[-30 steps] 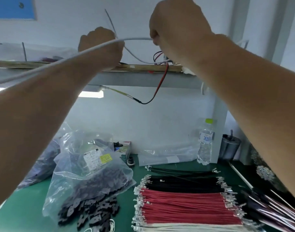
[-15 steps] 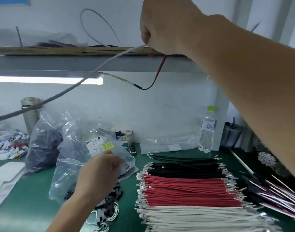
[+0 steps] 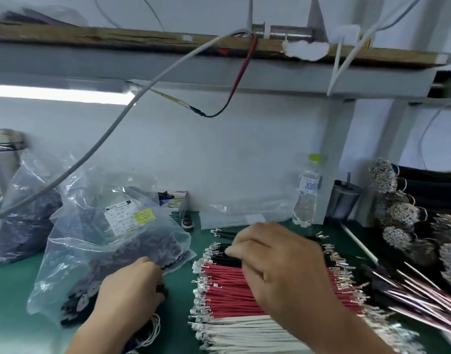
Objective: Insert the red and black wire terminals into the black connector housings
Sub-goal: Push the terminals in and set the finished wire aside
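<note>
Reaching over the far black terminal wires, the right hand pinches them; the left hand grips small black connector housings by the clear plastic bag.

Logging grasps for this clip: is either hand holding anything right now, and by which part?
Right hand pinches the black wires mid-length. Left hand curls at the bag mouth over black housings; its hold cannot be told.

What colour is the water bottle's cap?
Light green; the bottle stands at the back wall, seen in the head view.
</note>
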A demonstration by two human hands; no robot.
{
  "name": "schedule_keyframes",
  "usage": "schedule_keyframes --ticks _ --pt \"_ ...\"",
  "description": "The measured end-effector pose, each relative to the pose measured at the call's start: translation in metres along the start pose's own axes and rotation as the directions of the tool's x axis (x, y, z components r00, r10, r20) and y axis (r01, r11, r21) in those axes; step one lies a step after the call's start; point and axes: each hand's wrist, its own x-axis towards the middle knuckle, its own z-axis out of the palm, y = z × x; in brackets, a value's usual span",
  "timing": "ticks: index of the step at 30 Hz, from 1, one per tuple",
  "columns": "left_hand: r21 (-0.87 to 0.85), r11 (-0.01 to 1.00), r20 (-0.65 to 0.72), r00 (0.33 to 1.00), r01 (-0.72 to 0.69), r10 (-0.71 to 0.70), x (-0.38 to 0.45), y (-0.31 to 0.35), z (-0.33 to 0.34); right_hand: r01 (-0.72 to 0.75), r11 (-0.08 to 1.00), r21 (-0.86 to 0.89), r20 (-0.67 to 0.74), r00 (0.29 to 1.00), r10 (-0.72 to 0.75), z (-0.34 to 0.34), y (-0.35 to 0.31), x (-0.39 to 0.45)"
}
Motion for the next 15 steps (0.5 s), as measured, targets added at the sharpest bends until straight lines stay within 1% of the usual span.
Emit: schedule_keyframes --ticks 1,2,3,4,5,6,10,15 --pt "0.028 1.0 -0.009 1.0 0.012 -0.012 0.002 -0.001 0.001 -0.105 0.994 0.009 0.029 0.994 0.105 0.011 0.007 0.005" --pt "0.045 0.999 -0.015 1.0 0.014 -0.013 0.003 -0.001 0.003 -0.222 0.972 -0.072 0.089 0.97 0.228 0.024 0.024 0.012" --pt "0.063 0.998 -0.013 1.0 0.014 -0.013 0.003 -0.002 0.005 -0.347 0.93 -0.123 0.19 0.911 0.365 0.04 0.044 0.01" --pt "0.069 0.998 -0.016 1.0 0.013 -0.012 0.004 -0.002 0.006 -0.418 0.896 -0.148 0.278 0.852 0.444 0.058 0.064 0.004" --pt "0.077 0.997 -0.02 1.0 0.014 -0.012 0.004 -0.003 0.008 -0.47 0.865 -0.179 0.31 0.807 0.502 0.068 0.079 0.002" --pt "0.086 0.996 -0.027 1.0 0.007 -0.004 0.005 -0.004 0.01 -0.497 0.846 -0.194 0.32 0.783 0.533 0.076 0.091 0.001" --pt "0.078 0.997 -0.059 0.998 0.005 0.0 0.006 -0.01 0.014 -0.508 0.822 -0.259 0.384 0.727 0.57 0.093 0.114 0.002" --pt "0.046 0.999 -0.044 0.999 0.005 -0.003 0.004 -0.008 0.011 -0.449 0.851 -0.273 0.37 0.768 0.523 0.096 0.114 0.008"
